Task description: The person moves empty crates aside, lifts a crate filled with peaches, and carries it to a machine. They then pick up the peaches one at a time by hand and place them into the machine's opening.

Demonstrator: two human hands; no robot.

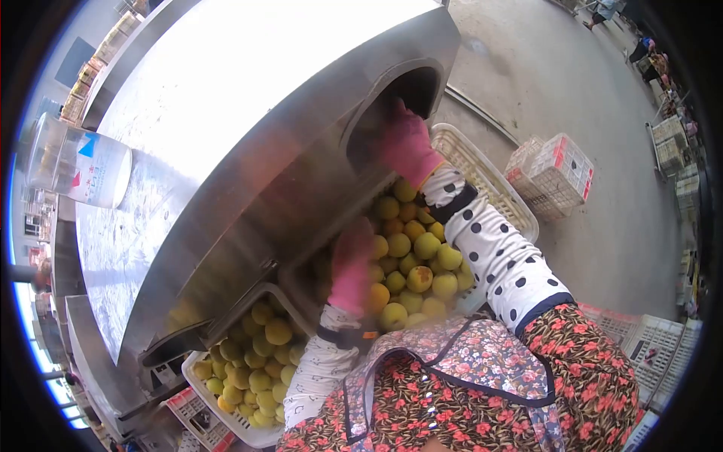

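Both my hands wear pink gloves, with polka-dot sleeves above them. My right hand (407, 143) reaches into the dark round opening (403, 94) in the side of a steel machine (248, 128), and its fingertips are hidden inside. My left hand (351, 267) lies fingers-down on a heap of yellow peaches (418, 264) in a white plastic crate (482, 169) right under the machine's edge. An orange-tinged peach (376, 297) touches its palm side. Whether either hand grips a fruit is not visible.
A second crate of yellow peaches (256, 354) sits lower left under the machine. A clear plastic jar (75, 166) stands on the machine's top. Empty white crates (553, 173) lie on the concrete floor, more crates (655, 339) at right. People stand far off at the top right (644, 49).
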